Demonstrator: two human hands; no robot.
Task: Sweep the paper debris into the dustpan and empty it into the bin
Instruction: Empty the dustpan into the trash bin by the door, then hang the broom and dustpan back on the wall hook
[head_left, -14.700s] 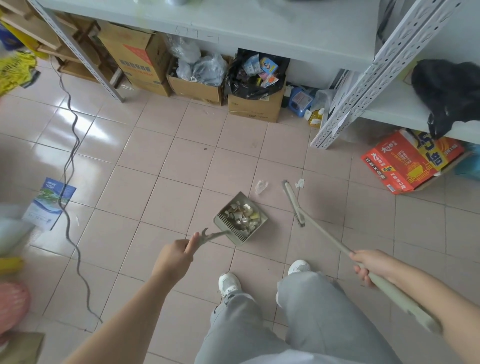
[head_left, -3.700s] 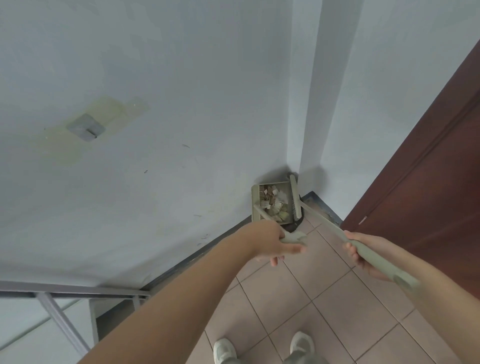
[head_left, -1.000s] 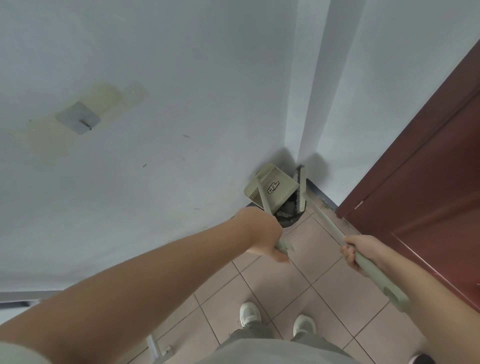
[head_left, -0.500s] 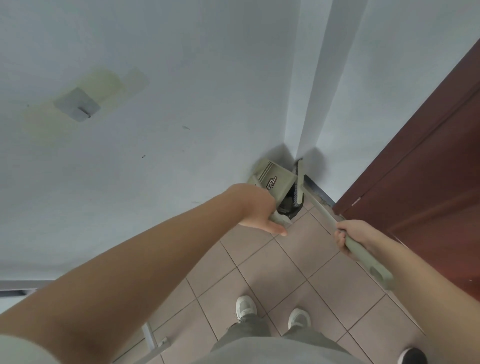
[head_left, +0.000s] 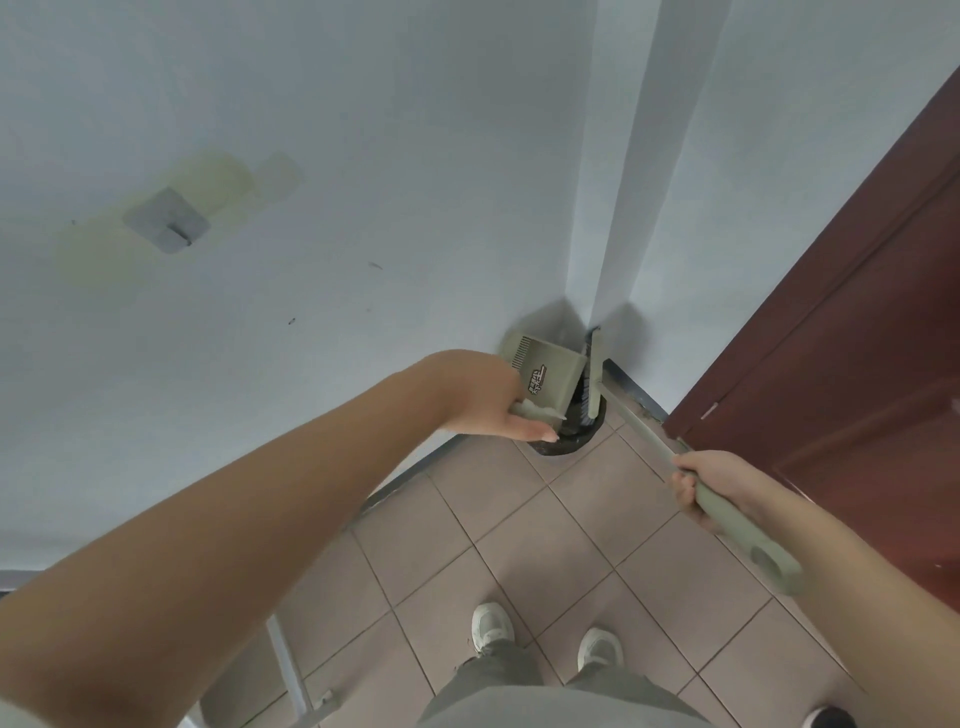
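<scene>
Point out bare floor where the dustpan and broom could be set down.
Free: tiles between the shoes and the bin, and beside the door. Crowded: the corner, where bin, tipped dustpan and broom meet.

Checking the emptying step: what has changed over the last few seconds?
The left hand has tipped the dustpan over the black bin: its underside now faces up, and the paper scraps seen in it earlier are out of view. The right hand still grips the broom, its head beside the dustpan.
</scene>
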